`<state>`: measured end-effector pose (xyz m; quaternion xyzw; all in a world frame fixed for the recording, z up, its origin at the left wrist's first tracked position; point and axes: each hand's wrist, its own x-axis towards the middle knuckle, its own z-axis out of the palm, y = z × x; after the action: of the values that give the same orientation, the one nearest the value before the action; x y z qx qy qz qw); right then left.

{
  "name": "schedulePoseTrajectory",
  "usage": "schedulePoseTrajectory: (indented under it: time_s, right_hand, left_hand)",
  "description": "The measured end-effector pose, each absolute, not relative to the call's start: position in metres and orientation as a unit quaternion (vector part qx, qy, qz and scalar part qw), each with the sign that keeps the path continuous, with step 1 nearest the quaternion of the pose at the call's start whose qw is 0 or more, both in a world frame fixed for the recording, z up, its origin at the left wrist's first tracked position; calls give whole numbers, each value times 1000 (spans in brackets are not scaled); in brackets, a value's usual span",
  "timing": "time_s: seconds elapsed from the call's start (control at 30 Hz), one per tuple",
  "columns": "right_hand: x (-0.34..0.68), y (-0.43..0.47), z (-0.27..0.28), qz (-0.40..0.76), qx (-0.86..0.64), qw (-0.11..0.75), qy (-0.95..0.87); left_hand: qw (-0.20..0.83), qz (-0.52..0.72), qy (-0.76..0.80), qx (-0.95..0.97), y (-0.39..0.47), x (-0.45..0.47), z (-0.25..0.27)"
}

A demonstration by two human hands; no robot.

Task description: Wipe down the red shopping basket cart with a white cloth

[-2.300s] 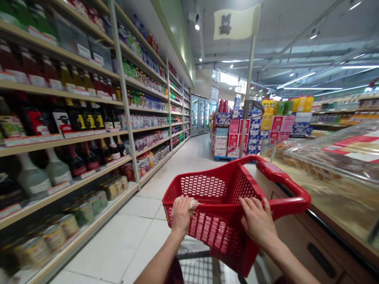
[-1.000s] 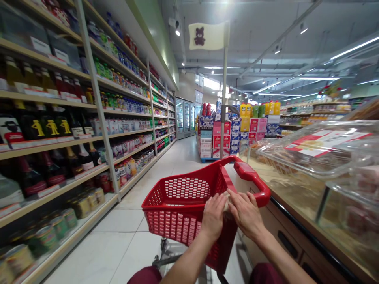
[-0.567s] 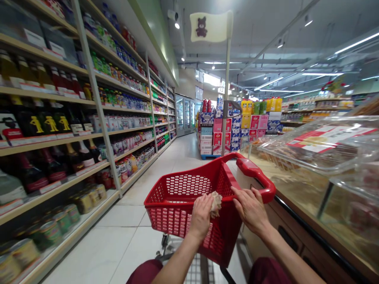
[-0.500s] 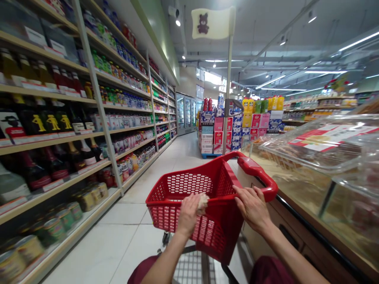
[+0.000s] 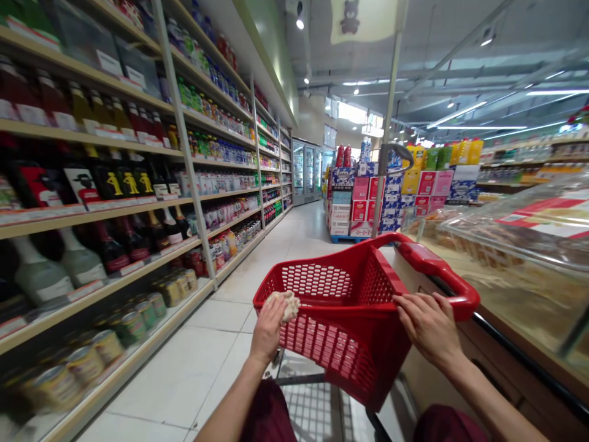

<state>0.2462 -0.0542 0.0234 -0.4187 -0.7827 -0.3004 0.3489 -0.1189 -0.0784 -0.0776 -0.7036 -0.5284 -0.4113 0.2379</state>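
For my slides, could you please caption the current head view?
Left hand holds cloth on red cart; right hand touches its rim.

I cannot see the whole cloth (image 5: 289,307) under the left hand (image 5: 267,330); at one o'clock, the top edge cuts the flag (image 5: 370,21).

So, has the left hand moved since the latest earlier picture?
Yes: against the red basket, the left hand, holding a crumpled cloth, has moved leftward, toward the basket's left end, away from the right hand.
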Motion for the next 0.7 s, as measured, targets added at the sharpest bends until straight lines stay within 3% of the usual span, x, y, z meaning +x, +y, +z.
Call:
schedulePoseTrajectory:
  time_s: [0.27,0.47,0.57,0.7]
  right_hand:
    - [252,-54,22,-301,-401,333,-799]
    - [255,-54,22,-293,-404,347,-794]
    - [255,-55,24,-289,-409,351,-791]
    - [258,-57,27,-280,-412,352,-793]
  left_hand:
    - [217,-459,-612,-606,-110,-101,-145]
    - [204,-569,-608,-515,-95,-105,-79]
    - [206,-523,-558,-611,-88,-86,-76]
    - [214,-419,-531,-705,-98,-53,-119]
